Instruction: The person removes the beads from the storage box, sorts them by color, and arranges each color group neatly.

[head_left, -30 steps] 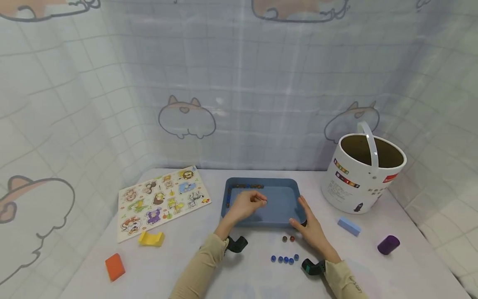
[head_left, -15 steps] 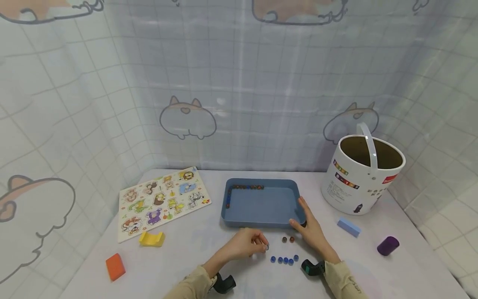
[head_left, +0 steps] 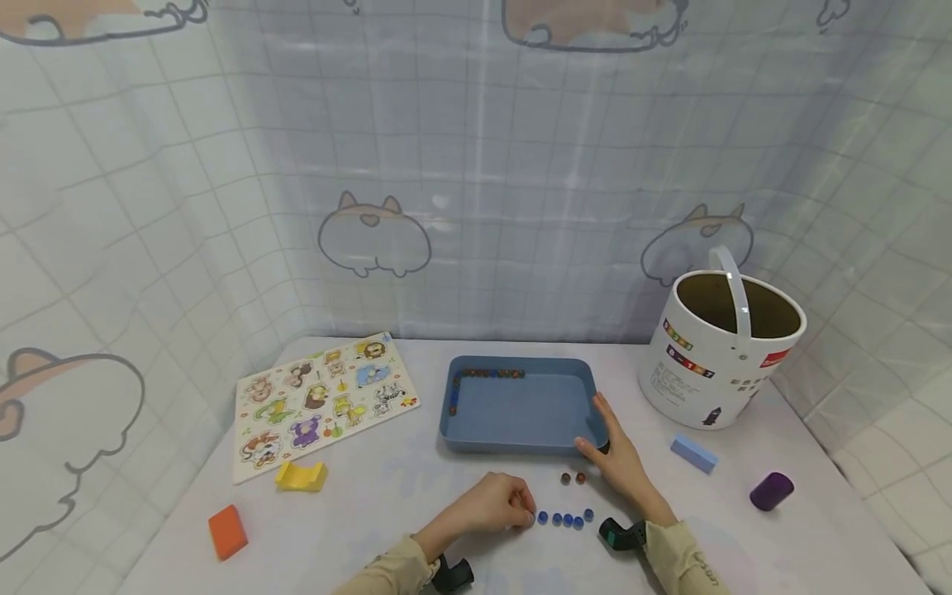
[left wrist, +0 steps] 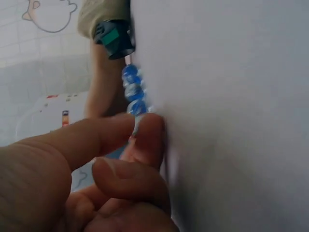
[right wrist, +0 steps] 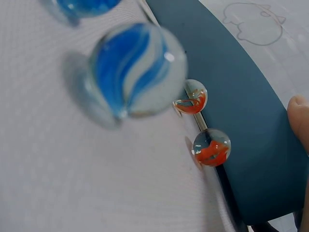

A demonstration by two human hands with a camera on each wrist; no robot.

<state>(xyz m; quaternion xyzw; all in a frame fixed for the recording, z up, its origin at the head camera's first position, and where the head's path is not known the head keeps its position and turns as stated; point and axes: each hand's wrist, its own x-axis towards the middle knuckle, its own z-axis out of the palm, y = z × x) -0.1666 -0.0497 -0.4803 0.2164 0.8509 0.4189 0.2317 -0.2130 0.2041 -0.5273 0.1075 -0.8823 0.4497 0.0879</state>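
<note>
My left hand (head_left: 494,502) pinches a small glass marble (left wrist: 137,124) between thumb and index finger at the table surface, at the left end of a row of blue marbles (head_left: 568,521). Fingertips mostly hide that marble. With thumb and fingers spread, my right hand (head_left: 623,464) rests against the front right corner of a blue-grey tray (head_left: 528,447). Along the tray's back and left walls runs an L-shaped line of marbles (head_left: 493,373). Two marbles with orange swirls (right wrist: 211,148) lie on the table just in front of the tray.
An animal puzzle board (head_left: 327,401) lies at the left. Nearby are a yellow block (head_left: 301,477) and an orange block (head_left: 227,531). To the right stand a white bucket (head_left: 706,372), a light blue block (head_left: 693,454) and a purple cylinder (head_left: 771,492).
My left hand has moved from above the tray down to the table in front of it, reaching the left end of the blue marbles. The right hand has stayed at the tray's corner.
</note>
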